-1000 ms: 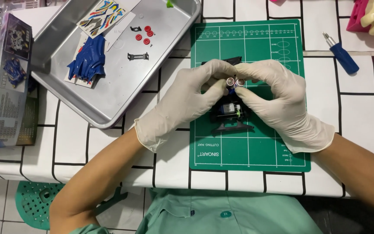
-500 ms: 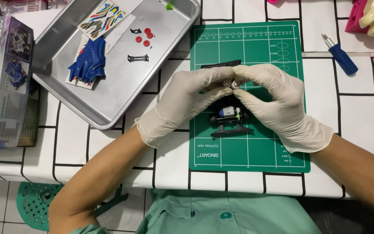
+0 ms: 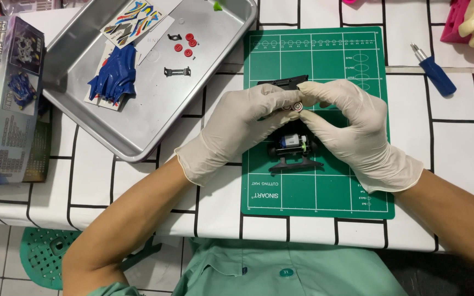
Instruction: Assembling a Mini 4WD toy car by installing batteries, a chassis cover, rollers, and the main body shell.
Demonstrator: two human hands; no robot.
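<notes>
Both gloved hands, left hand (image 3: 242,129) and right hand (image 3: 352,131), pinch a small red-hubbed wheel (image 3: 297,106) together over the black toy car chassis (image 3: 293,148) on the green mat (image 3: 325,192); blue body shell (image 3: 112,79) and spare red parts (image 3: 186,45) lie unfitted in the tray (image 3: 138,126) left of them.
</notes>
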